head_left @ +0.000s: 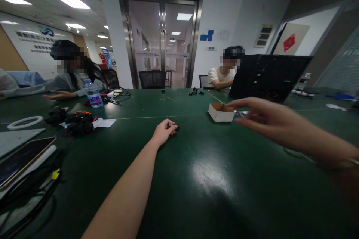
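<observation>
My left hand point(164, 131) rests on the dark green table point(196, 179) near its middle, fingers pinched on a small black part point(176, 128). My right hand point(260, 117) reaches out above the table, fingers stretched forward and apart, slightly blurred, holding nothing that I can see. Its fingertips hover just right of a small open cardboard box point(221, 112). A few small metal pieces point(239, 112) lie beside the box under the fingertips.
A black laptop lid point(266, 76) stands behind the box. One person sits at the far left with a water bottle point(92, 93), another behind the laptop. Black parts point(75, 121), a tape ring point(24, 122), a phone point(22, 158) and cables point(30, 198) lie at left.
</observation>
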`<action>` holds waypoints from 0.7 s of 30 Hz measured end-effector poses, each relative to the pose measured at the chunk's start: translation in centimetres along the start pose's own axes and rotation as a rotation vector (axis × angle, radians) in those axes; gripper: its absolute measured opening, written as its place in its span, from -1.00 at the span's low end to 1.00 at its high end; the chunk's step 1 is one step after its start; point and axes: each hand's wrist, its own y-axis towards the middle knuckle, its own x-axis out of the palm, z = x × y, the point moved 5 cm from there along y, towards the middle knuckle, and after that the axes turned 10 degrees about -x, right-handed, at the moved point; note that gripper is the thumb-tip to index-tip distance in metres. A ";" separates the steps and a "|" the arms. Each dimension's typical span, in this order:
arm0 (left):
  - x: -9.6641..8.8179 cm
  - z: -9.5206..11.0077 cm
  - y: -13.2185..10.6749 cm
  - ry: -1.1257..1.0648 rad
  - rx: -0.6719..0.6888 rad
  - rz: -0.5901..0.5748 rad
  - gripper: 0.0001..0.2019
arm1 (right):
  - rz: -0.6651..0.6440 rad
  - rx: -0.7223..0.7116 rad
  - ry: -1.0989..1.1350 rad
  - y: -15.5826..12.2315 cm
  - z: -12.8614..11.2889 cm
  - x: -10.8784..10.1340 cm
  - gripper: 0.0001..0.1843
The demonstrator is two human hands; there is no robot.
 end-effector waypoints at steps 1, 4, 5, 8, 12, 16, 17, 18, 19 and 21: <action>0.0 0.2 0.0 -0.025 -0.002 -0.007 -0.70 | -0.139 0.000 0.048 1.8 -0.1 3.4 -0.61; -0.4 0.5 0.1 -0.139 -0.033 0.009 -0.69 | -0.344 0.141 0.260 6.1 2.2 14.1 -0.41; -0.7 0.5 0.1 -0.182 -0.045 0.032 -0.69 | -0.350 0.251 0.332 6.8 3.7 17.4 -0.42; -1.4 0.2 0.3 -0.264 -0.064 0.125 -0.68 | -0.325 0.485 0.715 7.1 7.1 25.2 -0.65; -1.7 0.0 0.5 -0.273 -0.068 0.172 -0.74 | -0.179 0.418 1.022 6.5 8.6 28.0 -0.80; -1.2 0.0 0.4 -0.274 -0.121 0.127 -0.87 | -0.135 0.388 1.089 6.2 8.9 27.1 -0.85; -1.2 0.0 0.4 -0.275 -0.139 0.118 -0.89 | -0.125 0.395 1.108 6.2 8.9 26.9 -0.86; -1.1 0.0 0.4 -0.279 -0.152 0.112 -0.89 | -0.120 0.404 1.121 6.2 8.9 26.7 -0.87; -1.1 0.0 0.4 -0.284 -0.159 0.110 -0.89 | -0.116 0.411 1.128 6.2 8.9 26.7 -0.87; -1.1 0.0 0.4 -0.296 -0.169 0.121 -0.88 | -0.108 0.420 1.132 6.3 8.8 26.6 -0.87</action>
